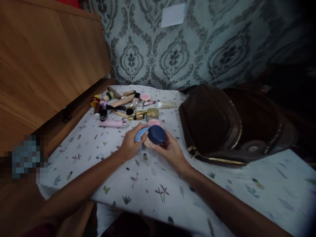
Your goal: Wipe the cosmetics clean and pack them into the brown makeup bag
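Note:
My right hand (171, 152) is closed around a round jar with a dark blue lid (157, 134), held above the table and tilted a little. Pinched in my left hand (130, 144) is a light blue cloth (141, 134), pressed against the jar's left side; most of the cloth is hidden by the fingers. Just behind the jar lies a pink round compact (154, 122). A pink tube with a silver cap (113, 123) rests to the left of it, beyond my left hand.
Several cosmetics lie at the back left, among them a foundation bottle (135, 100), a gold-lidded jar (152, 113) and a cream tube (167, 104). A dark brown leather bag (209, 121) stands on the right of the patterned tablecloth (103, 184). Wooden furniture (54, 49) borders the left.

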The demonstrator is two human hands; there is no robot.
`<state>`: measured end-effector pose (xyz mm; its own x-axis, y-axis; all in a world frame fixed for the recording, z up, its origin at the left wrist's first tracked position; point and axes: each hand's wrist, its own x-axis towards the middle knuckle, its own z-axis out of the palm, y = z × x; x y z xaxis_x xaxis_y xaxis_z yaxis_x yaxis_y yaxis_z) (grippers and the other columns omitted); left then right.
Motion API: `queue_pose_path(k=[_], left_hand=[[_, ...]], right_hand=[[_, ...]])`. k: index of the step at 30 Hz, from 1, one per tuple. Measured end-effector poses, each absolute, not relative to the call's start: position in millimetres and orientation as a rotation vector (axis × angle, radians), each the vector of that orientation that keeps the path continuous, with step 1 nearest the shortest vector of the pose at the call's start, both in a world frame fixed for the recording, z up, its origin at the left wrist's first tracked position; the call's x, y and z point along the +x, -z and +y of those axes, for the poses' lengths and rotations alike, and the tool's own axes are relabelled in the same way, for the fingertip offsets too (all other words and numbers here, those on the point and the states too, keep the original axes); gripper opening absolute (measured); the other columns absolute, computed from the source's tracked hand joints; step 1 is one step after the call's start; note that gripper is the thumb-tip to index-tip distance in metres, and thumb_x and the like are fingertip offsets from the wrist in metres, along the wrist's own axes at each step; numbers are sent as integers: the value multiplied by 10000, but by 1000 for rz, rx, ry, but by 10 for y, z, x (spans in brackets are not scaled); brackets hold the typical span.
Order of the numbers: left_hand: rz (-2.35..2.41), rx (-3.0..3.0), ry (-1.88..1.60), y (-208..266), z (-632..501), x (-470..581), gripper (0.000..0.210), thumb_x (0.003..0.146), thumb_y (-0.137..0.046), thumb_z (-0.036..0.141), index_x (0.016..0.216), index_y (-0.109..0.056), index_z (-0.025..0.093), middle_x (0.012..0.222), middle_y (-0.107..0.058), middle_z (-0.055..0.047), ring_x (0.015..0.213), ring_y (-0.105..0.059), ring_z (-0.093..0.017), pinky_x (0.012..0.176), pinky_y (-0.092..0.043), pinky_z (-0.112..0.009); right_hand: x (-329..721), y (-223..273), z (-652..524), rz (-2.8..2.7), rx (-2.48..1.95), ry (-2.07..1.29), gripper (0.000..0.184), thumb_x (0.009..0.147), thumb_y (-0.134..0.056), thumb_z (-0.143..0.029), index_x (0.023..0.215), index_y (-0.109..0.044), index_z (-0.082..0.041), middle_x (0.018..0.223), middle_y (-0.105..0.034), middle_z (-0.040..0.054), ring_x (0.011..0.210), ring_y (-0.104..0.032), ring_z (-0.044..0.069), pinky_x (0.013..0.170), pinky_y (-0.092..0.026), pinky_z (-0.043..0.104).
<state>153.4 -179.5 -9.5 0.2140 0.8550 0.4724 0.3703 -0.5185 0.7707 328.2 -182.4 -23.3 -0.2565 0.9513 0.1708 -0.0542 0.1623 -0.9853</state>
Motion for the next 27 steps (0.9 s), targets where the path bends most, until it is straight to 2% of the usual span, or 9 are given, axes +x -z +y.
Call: queue_pose_path(k=[3,6,11,15,18,20,23,25,27], left_hand=[[1062,2104,-1273,120,-1806,1551,597,907,-539,637,1297,-544,185,1220,-646,-115,1100,-620,-252,954,-486,-369],[1060,2249,-1231,156,-1817,1591,757,788,-648,705,1343,-509,209,1265,-622,-131,1148,-603,-287,982,-486,-408],[1180,2418,-1187,147,-1862,1655,502,877,-634,556,1235,-579,207,1115,-657,-101,1036,-623,-251,891,-521,-384],[1061,2523,-1213,86,-1880,1658,287,968,-539,372,1165,-628,184,1067,-675,-105,987,-636,-222,852,-538,-362],[918,2537,-1309,43,-1869,1662,222,974,-520,272,1128,-663,197,1063,-700,-101,975,-653,-209,842,-553,-352],[852,2524,-1373,11,-1871,1667,218,971,-516,235,1118,-677,214,1041,-715,-91,950,-665,-202,819,-559,-343],[804,2529,-1452,-30,-1902,1661,234,966,-507,202,1129,-672,224,1030,-713,-89,934,-670,-204,800,-558,-339],[813,2564,-1463,-39,-1930,1646,268,969,-496,221,1194,-642,229,1092,-690,-102,980,-663,-219,827,-557,-356],[865,2619,-1441,-25,-1952,1636,334,978,-483,287,1291,-589,233,1213,-637,-129,1085,-636,-251,891,-553,-395]], right_hand=[[3314,254,-1819,-1570,-982,-1092,532,702,-797,-479,1097,-577,-199,1069,-646,73,962,-622,223,870,-530,375],[3358,300,-1834,-1761,-1040,-765,503,706,-778,-428,1119,-596,-207,1066,-637,93,955,-615,259,837,-518,396],[3361,281,-1892,-1916,-1148,-611,405,672,-722,-274,1057,-614,-211,967,-662,69,857,-618,251,729,-497,356],[3330,207,-1881,-1814,-1173,-934,337,624,-745,-268,929,-632,-180,808,-645,1,721,-571,175,650,-449,289],[3337,172,-1840,-1630,-978,-1328,385,599,-771,-264,946,-641,-159,838,-644,-14,756,-572,150,702,-459,279],[3358,164,-1819,-1491,-836,-1575,397,588,-808,-299,916,-637,-153,814,-625,-26,738,-562,126,689,-457,256],[3395,164,-1819,-1307,-737,-1851,420,580,-862,-368,854,-615,-167,670,-527,-71,569,-460,66,509,-362,192],[3409,167,-1834,-1189,-670,-1993,473,589,-877,-413,904,-608,-186,640,-501,-86,496,-412,49,427,-294,173],[3410,170,-1848,-1090,-587,-2078,529,599,-884,-440,978,-599,-205,674,-547,-75,489,-452,54,411,-313,167]])
